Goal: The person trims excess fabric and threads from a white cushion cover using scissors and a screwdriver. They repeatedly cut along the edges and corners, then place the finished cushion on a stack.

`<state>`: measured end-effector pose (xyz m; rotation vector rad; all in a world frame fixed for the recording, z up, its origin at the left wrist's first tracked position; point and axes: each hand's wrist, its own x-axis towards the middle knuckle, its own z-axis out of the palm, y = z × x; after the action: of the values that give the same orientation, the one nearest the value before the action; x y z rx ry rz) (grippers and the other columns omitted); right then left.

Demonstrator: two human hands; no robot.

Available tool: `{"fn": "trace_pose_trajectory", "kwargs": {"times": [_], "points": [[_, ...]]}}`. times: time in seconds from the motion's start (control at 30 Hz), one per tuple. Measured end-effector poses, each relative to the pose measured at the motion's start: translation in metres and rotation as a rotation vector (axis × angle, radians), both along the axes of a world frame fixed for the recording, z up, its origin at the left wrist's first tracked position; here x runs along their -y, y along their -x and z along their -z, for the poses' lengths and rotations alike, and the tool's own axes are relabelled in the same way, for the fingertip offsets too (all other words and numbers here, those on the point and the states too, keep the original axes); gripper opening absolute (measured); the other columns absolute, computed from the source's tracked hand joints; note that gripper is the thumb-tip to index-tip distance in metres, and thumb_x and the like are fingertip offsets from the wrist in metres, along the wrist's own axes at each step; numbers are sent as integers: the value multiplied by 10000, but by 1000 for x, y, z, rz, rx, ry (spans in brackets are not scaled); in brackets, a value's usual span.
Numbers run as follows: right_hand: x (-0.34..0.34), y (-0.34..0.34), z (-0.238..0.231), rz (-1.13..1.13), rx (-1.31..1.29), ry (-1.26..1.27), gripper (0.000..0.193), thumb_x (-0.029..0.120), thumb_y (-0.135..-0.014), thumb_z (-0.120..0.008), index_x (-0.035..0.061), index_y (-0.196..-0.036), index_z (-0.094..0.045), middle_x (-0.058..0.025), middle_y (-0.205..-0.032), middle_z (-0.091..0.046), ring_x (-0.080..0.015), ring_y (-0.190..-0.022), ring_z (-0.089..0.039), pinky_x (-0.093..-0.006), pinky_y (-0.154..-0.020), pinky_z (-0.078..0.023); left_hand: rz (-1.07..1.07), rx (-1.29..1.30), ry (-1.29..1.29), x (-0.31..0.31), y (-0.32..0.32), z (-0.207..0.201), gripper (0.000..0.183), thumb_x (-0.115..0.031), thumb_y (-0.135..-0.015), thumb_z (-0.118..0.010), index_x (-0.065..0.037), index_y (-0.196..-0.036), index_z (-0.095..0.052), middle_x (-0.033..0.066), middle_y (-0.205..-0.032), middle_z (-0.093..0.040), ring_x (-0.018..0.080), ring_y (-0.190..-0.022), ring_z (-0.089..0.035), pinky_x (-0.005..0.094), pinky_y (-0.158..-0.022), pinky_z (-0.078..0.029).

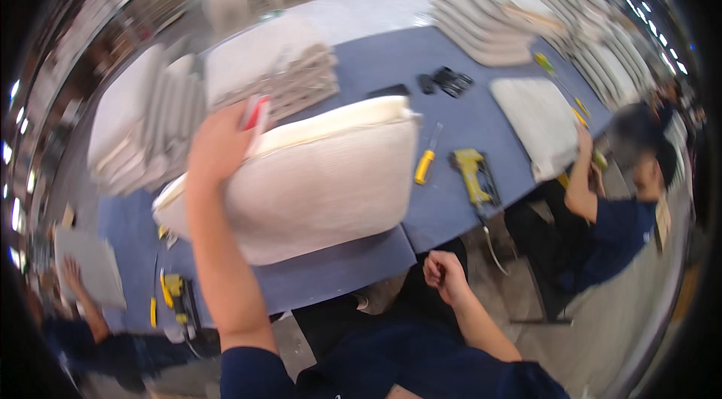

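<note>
A cream upholstered seat cushion (323, 181) stands tilted on its edge on the blue-grey table (368, 248). Bent over its upper left edge, my left hand (218, 139) grips it. Beside those fingers a small red and white piece (257, 115) shows, too blurred to name. My right hand (445, 275) is apart from the cushion, near the table's front edge, its fingers curled closed; whatever they may hold is hidden. Right of the cushion lie a yellow-handled screwdriver (426, 162) and a yellow staple gun (474, 175) with an air hose.
Stacks of cushions (271, 60) stand at the far left, and more (489, 19) at the far right. Dark small parts (451, 81) lie mid-table. A second staple gun (177, 297) rests front left. Co-workers handle a cushion (534, 124) at right and a panel (89, 267) at left.
</note>
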<state>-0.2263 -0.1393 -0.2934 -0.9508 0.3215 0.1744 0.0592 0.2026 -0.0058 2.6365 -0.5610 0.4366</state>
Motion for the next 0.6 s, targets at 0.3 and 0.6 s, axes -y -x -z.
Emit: {"fn": "trace_pose_trajectory", "kwargs": {"times": [0.3, 0.6], "points": [[33, -64, -127, 316, 487, 782, 212, 211, -1021, -783, 30, -911, -769, 69, -629, -542, -38, -555, -419, -259, -531, -291, -127, -10, -74, 23, 44, -20, 415, -389, -966, -787, 3, -1058, -685, 236, -886, -703, 462, -815, -616, 517, -762, -476], [17, -107, -261, 316, 843, 1198, 186, 111, -898, -866, 79, -1077, -825, -25, -682, -597, -103, -555, -433, -290, -535, -348, -148, -6, -12, 23, 72, -22, 394, -343, -969, -808, 3, -943, -622, 195, -734, -557, 378, -654, -459, 458, -655, -418]]}}
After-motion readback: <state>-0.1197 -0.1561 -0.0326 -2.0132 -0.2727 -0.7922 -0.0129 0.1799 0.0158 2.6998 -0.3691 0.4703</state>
